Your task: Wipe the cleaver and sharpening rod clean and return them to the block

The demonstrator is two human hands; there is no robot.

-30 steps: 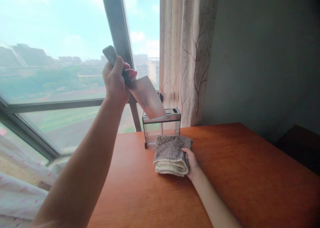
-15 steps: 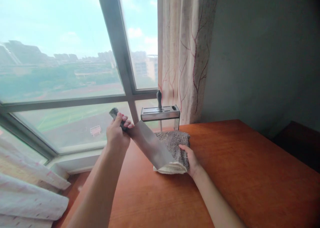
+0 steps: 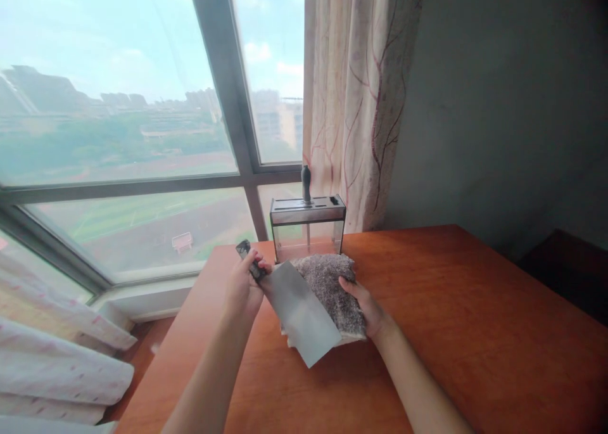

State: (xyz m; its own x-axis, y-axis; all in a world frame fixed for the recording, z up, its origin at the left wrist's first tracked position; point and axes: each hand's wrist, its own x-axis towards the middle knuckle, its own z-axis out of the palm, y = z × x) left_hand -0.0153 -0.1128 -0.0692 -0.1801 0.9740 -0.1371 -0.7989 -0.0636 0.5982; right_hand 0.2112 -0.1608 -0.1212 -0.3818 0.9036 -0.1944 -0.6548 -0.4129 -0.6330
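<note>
My left hand is wrapped round the dark handle of a cleaver. Its broad grey blade slants down to the right, in front of a folded fuzzy grey-brown towel, and hides part of it. Along the towel's lower edge a pale side shows. My right hand grips the towel at its right side, thumb on top and the other fingers hidden beneath or behind. Just behind the towel stands a clear-sided knife block with a metal top, one knife upright in it by its dark handle.
The brown wooden table stretches out to the right and towards me. A large window rises behind on the left. A patterned curtain hangs behind the knife block, and another pale curtain lies at lower left.
My left hand and the cleaver have moved down and to the right, the blade now lying across the towel's front. The right hand keeps its hold on the towel, which has shifted slightly.
</note>
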